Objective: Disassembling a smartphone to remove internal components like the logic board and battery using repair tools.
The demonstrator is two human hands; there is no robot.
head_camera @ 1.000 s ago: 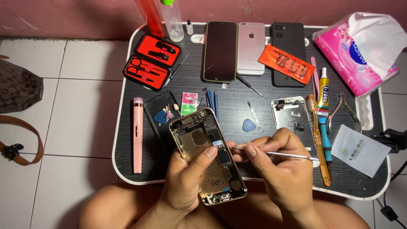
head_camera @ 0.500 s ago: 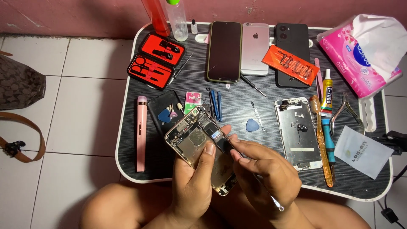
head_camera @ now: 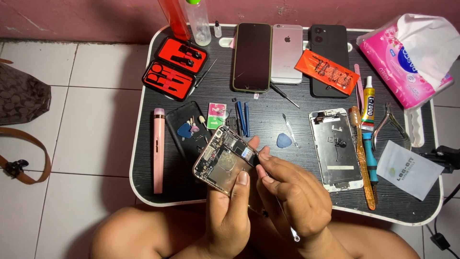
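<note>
Pale floor tiles and a pink wall frame a small black worktop (head_camera: 306, 192) with a white rim, crowded with repair gear. Over its near edge the left hand (head_camera: 230, 216) grips an opened phone chassis (head_camera: 225, 160), thumb pressed flat on the exposed interior, fingers wrapped beneath. A second ago the right hand (head_camera: 292, 192) held a thin metal tool (head_camera: 287, 225) out to the right, level over the worktop and clear of the phone; half a second ago it had swung in toward the chassis. Now its fingertips are pinched together right at the chassis's right edge, beside the left thumb, and the tool runs back under the palm so that only its rounded end shows near the wrist. Whether the tip touches a part inside cannot be told, since the fingers hide it. The chassis has also been drawn nearer and tilted more steeply, its far corner now pointing toward the blue pry sticks (head_camera: 242, 119). As a judgement, the work has passed from approach to fine handling inside the housing, with both hands close together and steadying each other. Elsewhere, a detached screen assembly (head_camera: 334, 148) lies to the right, a blue pick (head_camera: 283, 140) sits between it and the chassis, three phones (head_camera: 287, 55) lie in a row at the far side, and an open red tool case (head_camera: 175, 67) is at far left.
</note>
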